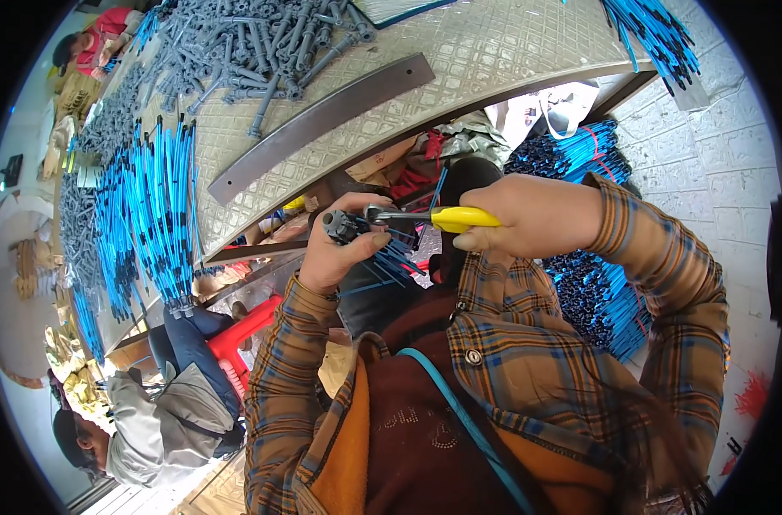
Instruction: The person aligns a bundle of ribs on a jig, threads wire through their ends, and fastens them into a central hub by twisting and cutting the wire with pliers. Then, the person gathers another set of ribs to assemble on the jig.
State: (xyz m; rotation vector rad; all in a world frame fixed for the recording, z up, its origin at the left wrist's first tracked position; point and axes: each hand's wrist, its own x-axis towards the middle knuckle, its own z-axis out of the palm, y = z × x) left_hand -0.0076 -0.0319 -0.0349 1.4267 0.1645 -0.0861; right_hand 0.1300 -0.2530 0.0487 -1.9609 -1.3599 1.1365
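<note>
My left hand (335, 245) is closed around a small bundle of thin blue-and-black tubes (395, 262), whose grey fitting ends (340, 226) stick out on its left side. In my right hand (532, 215) is a hand tool with a yellow handle (461, 219) and a metal shank. The tool's metal head (377, 215) sits at the left hand's fingers, beside the bundle; whether it touches the tubes I cannot tell. Both hands are above my lap, in front of the table's near edge.
The textured table (494, 43) carries a curved grey metal strip (322, 124), a heap of grey bolt-like parts (245, 43) and blue tube bundles (155, 206). More bundles (601, 296) lie at right. A co-worker in a grey jacket (168, 421) sits at left, near a red stool (245, 343).
</note>
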